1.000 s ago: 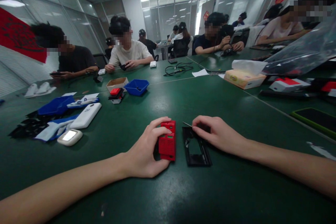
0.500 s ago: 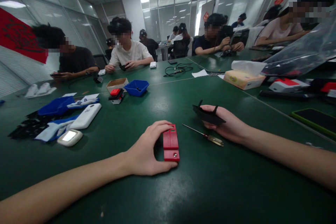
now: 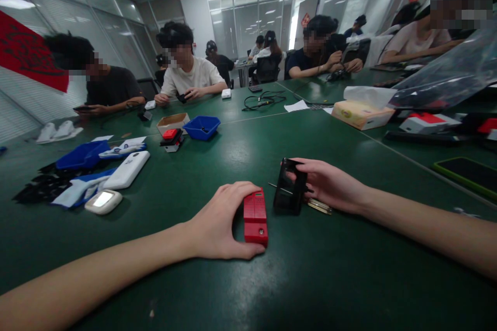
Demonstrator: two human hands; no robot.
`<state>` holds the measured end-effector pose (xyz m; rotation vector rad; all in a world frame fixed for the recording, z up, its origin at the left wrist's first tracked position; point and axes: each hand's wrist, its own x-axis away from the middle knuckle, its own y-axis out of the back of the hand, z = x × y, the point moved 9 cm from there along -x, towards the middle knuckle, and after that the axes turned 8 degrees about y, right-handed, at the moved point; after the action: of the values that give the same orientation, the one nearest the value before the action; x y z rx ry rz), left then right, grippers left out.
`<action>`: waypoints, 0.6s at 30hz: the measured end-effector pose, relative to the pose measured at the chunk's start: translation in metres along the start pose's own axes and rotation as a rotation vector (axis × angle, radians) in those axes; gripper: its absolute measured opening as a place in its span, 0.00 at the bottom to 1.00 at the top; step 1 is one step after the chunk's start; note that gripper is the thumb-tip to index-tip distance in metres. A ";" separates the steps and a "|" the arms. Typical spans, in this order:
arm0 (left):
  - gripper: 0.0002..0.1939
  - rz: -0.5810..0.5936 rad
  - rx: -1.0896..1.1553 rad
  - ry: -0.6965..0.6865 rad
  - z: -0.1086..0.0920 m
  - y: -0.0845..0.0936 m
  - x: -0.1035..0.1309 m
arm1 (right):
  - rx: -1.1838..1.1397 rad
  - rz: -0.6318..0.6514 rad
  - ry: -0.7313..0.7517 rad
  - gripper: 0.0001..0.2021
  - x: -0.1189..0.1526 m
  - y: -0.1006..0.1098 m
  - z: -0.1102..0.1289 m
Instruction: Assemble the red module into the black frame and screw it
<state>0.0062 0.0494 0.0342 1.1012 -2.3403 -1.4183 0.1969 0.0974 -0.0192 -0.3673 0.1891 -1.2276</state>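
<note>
My left hand [image 3: 225,222] grips a red plastic block [image 3: 255,214] by its two ends, thumb at the near end and fingers at the far end. A screw head shows in the block's near part. In my right hand [image 3: 326,183] is a black rectangular plastic cover [image 3: 287,196], held at its right side and turned upright, with a glossy face towards me. A screwdriver [image 3: 320,206] lies on the green table, its shaft partly hidden by the cover and its amber handle below my right fingers. Block and cover are a small gap apart.
On the left lie a blue tray [image 3: 83,155], gloves, a white device [image 3: 127,170] and a small device with a lit screen [image 3: 103,202]. Farther back are a blue bin [image 3: 202,128] and red-black part [image 3: 171,139]. A tissue box [image 3: 361,115] and phone [image 3: 468,176] are right. Several people sit around.
My right hand has turned the black cover from lying flat to upright and brought it left, over the screwdriver's shaft. My left hand and the red block have shifted slightly right and nearer.
</note>
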 end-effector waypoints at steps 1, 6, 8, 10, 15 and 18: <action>0.49 0.006 -0.002 0.013 0.001 -0.001 0.000 | -0.003 0.008 0.002 0.13 0.000 -0.001 0.000; 0.63 0.008 -0.003 0.152 0.015 -0.004 -0.002 | 0.018 0.045 0.026 0.16 0.001 -0.005 0.001; 0.65 0.025 -0.005 0.187 0.018 -0.005 -0.004 | 0.039 0.052 0.046 0.18 0.001 -0.006 0.002; 0.60 0.041 0.008 0.182 0.017 -0.004 -0.006 | 0.062 0.060 0.067 0.20 0.002 -0.007 0.004; 0.51 -0.010 0.105 0.164 0.015 0.003 -0.005 | 0.116 0.090 0.124 0.24 0.004 -0.010 0.008; 0.52 -0.090 0.101 0.081 0.008 0.007 -0.002 | 0.173 0.138 0.157 0.25 0.008 -0.013 0.007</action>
<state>-0.0005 0.0583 0.0363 1.2817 -2.3547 -1.2705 0.1905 0.0870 -0.0069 -0.1054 0.2374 -1.1272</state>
